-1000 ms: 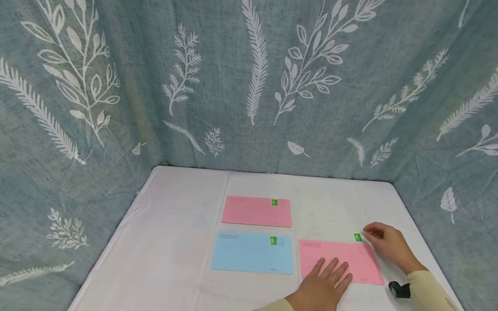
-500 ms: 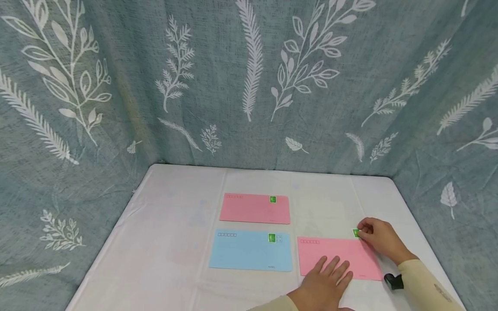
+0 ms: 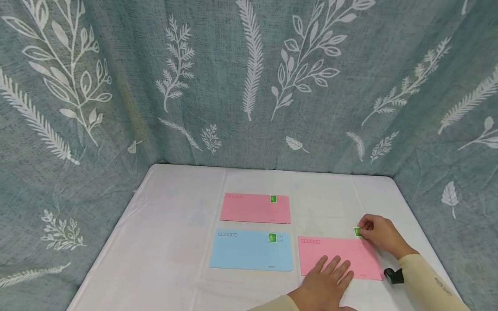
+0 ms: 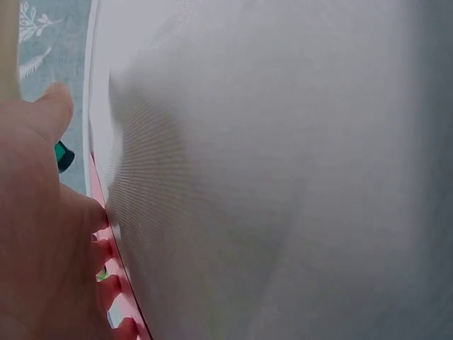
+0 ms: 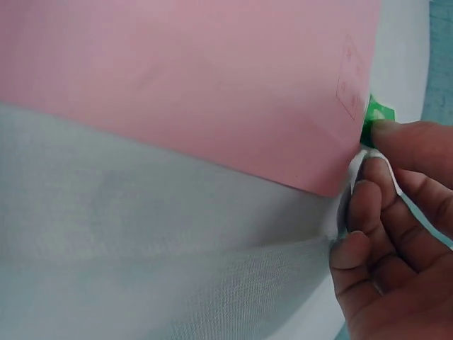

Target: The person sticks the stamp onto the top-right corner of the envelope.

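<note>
In the head view my left hand [image 3: 324,283] lies flat with spread fingers on the lower part of a pink envelope [image 3: 334,255], pressing it to the table. At that envelope's top right corner my right hand [image 3: 383,235] pinches a small green stamp [image 3: 356,232] with a white border. The right wrist view has the thumb over the stamp [image 5: 379,113], just past the envelope's edge, the other fingers curled below. Part of the stamp is hidden under the thumb. Fingertips [image 4: 107,287] of the left hand touch the envelope in the left wrist view.
A blue envelope [image 3: 250,255] with a green stamp lies left of the pink one. Behind it is another pink envelope [image 3: 249,209], also stamped. A white cloth covers the table [image 3: 175,242]; a patterned curtain [image 3: 225,86] encloses its back and sides.
My right hand has moved slightly left and onto the stamp, its thumb and finger now gripping it. The left hand stays in place on the envelope. The head view shifted a little.
</note>
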Tool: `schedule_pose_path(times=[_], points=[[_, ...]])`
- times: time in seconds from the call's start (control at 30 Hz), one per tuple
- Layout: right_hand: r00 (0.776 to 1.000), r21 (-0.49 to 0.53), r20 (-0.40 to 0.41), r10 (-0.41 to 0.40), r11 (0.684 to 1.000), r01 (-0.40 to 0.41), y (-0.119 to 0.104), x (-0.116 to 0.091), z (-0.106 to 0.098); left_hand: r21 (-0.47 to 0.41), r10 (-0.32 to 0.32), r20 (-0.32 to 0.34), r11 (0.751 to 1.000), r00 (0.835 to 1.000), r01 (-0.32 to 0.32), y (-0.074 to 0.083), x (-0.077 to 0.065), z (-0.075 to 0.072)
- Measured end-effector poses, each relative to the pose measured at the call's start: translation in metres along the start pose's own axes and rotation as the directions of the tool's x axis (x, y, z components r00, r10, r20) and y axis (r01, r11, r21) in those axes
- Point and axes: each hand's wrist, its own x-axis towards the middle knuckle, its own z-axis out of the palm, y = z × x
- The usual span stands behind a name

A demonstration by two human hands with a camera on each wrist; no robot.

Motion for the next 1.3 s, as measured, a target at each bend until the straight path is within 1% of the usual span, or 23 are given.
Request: schedule_pose_path(times=[0.1, 0.33, 0.43, 0.53, 0.63, 0.73, 0.87, 0.93, 1.1, 1.3], points=[[1.0, 0.014, -0.003, 0.013, 1.0, -0.013, 0.0, 0.001, -0.001, -0.008, -0.003, 0.001, 1.0, 1.0, 0.003, 0.0, 0.001, 0.0], [1.0, 0.036, 0.008, 0.001, 0.999, -0.001, 0.004, 0.002, -0.006, -0.063, -0.002, 0.045, 0.998, 0.999, 0.005, -0.001, 0.003, -0.002], [1.0, 0.04, 0.012, 0.006, 0.999, -0.007, 0.004, 0.001, -0.009, -0.074, 0.001, 0.046, 0.997, 0.999, 0.002, -0.002, 0.003, -0.003], [1.0, 0.054, 0.008, 0.023, 0.998, -0.024, 0.003, -0.002, -0.012, -0.08, 0.008, 0.033, 0.997, 0.999, -0.005, -0.002, 0.003, -0.004], [0.999, 0.093, 0.015, 0.046, 0.995, -0.048, 0.002, -0.006, -0.012, -0.097, 0.014, 0.037, 0.995, 0.999, -0.01, -0.003, 0.003, -0.006], [0.997, 0.138, 0.042, 0.057, 0.988, -0.062, 0.001, -0.011, -0.009, -0.113, 0.021, 0.013, 0.993, 1.0, -0.02, -0.005, 0.006, -0.006], [0.994, 0.181, 0.08, 0.07, 0.98, -0.084, 0.0, -0.017, -0.004, -0.113, 0.013, -0.077, 0.993, 0.997, -0.022, -0.007, 0.009, -0.005], [0.994, 0.182, 0.086, 0.074, 0.979, -0.089, 0.0, -0.019, -0.002, -0.108, -0.002, -0.085, 0.994, 0.996, -0.007, -0.007, 0.011, -0.005], [0.993, 0.172, 0.085, 0.085, 0.98, -0.098, 0.0, -0.023, 0.001, -0.098, -0.039, -0.062, 0.995, 0.997, 0.033, -0.006, 0.019, -0.011], [0.994, 0.138, 0.074, 0.082, 0.986, -0.092, -0.004, -0.022, 0.004, -0.065, -0.066, -0.098, 0.996, 0.993, 0.06, -0.005, 0.027, -0.015]])
